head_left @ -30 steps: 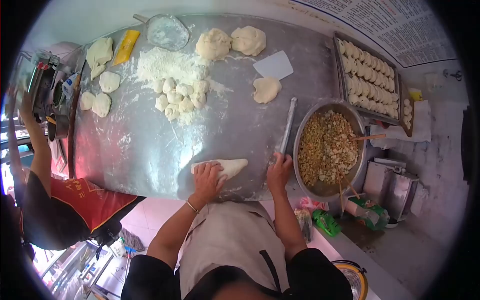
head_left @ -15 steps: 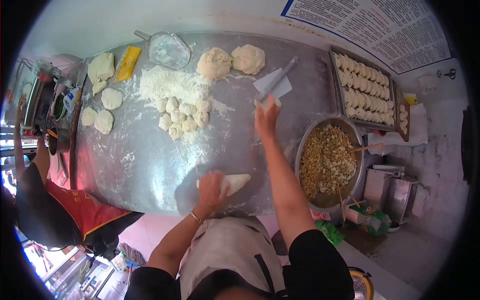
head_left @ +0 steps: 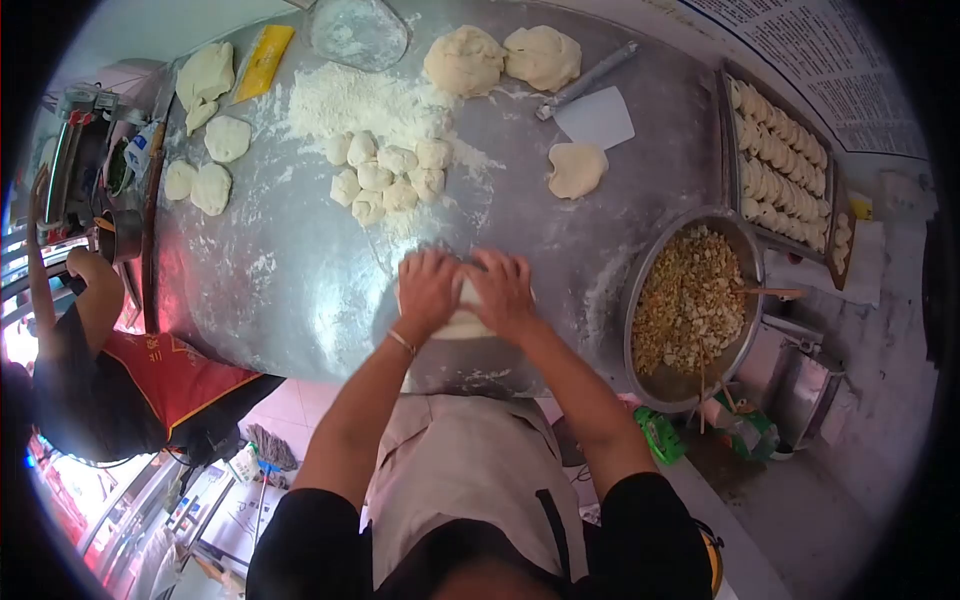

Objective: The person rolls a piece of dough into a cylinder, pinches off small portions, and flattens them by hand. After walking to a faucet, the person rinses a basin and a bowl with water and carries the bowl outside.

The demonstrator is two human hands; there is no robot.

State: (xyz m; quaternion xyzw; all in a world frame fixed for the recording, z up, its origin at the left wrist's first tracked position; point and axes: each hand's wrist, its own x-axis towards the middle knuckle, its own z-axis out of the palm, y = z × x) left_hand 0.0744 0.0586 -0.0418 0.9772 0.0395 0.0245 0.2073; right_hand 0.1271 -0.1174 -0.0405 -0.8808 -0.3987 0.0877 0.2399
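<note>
Side by side near the front of the metal table, my left hand [head_left: 430, 287] and my right hand [head_left: 503, 292] press on a pale piece of dough [head_left: 465, 325]. Their fingers curl over its far side, hiding part of it. Beyond my right hand lies a smaller flattened dough piece [head_left: 577, 170], close to a white scraper [head_left: 597, 118] and a grey rod-like tool [head_left: 590, 80]. Small dough pieces [head_left: 375, 176] cluster beyond my left hand, next to a pile of flour [head_left: 350, 103].
A metal bowl [head_left: 632, 300] of chopped filling stands right, with a tray [head_left: 730, 150] of shaped dough behind it. Two large dough lumps [head_left: 465, 62] and a floury scoop [head_left: 358, 35] lie at the back. On the left, a co-worker's arm [head_left: 95, 290] reaches past a wooden stick [head_left: 152, 235].
My right hand has left the small dough piece beside the scraper and joined my left hand on the nearer dough. The camera view has shifted, so the table appears higher.
</note>
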